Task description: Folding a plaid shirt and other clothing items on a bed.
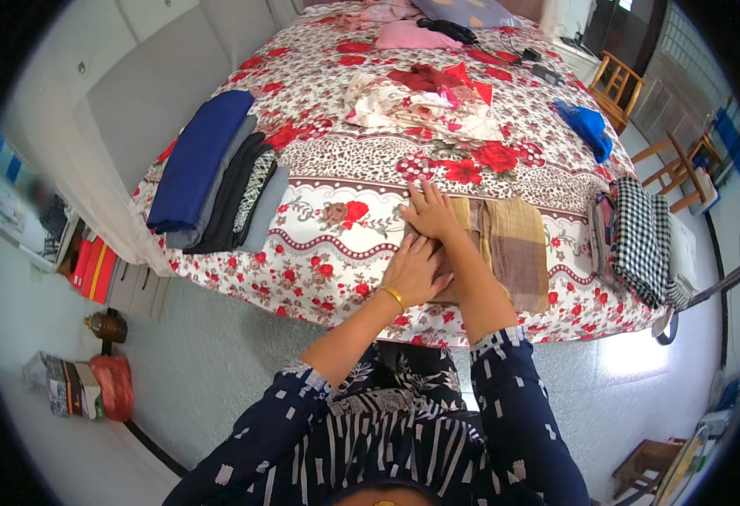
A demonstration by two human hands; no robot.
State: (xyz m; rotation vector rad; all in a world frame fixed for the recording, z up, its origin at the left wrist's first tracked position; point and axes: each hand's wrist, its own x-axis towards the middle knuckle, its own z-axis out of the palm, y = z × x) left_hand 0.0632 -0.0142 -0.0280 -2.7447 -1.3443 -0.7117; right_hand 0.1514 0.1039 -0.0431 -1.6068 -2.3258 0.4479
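Observation:
A brown and tan checked cloth (518, 253), like a scarf, lies partly folded near the front edge of the bed. At its left side my left hand (416, 270), with a gold bracelet at the wrist, rests palm down, fingers stretched out. Just beyond it my right hand (432, 211) lies flat with fingers spread over the cloth's far left corner. Both palms press on the fabric without gripping it. The hands and right forearm hide part of the cloth's left side.
Folded dark trousers and tops (205, 160) lie in a row on the left of the flowered bedspread (328, 169). A black-and-white checked folded cloth (640, 236) sits at the right edge. Farther back are a crumpled floral garment (421, 110) and a blue cloth (585, 126). Wooden chairs (617, 88) stand beyond the right side.

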